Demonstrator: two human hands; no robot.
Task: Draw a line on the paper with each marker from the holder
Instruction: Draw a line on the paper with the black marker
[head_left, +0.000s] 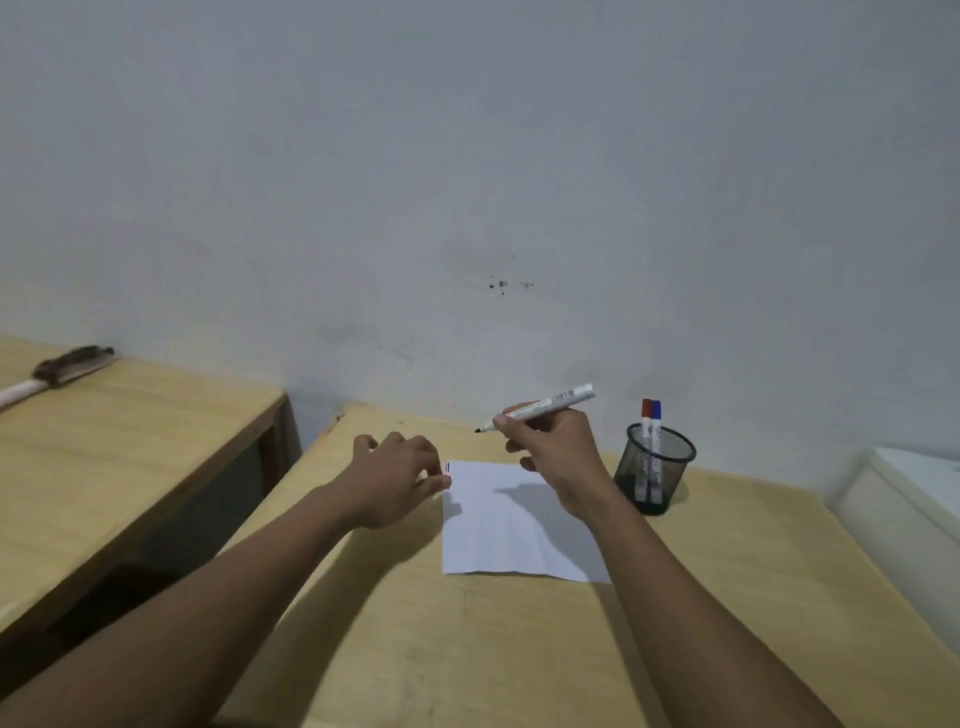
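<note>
Black marker (540, 409): uncapped, being gripped by right hand (558, 457) above paper (514, 525) | left hand (397, 480): resting loosely curled at paper's corner, grasping nothing | progress: red and blue marks showing; red marker (645, 415), blue marker (656, 415) sitting in holder (652, 467); black line seemingly remaining.

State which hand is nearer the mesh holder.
Right. The right hand, gripping the uncapped marker, is just left of the mesh holder; the left hand rests beyond the paper's far edge.

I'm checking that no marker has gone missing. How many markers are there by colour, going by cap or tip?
Red-capped marker, in the holder: 1
Blue-capped marker, in the holder: 1
Black-tipped marker, uncapped, in the right hand: 1
Total: 3
</note>
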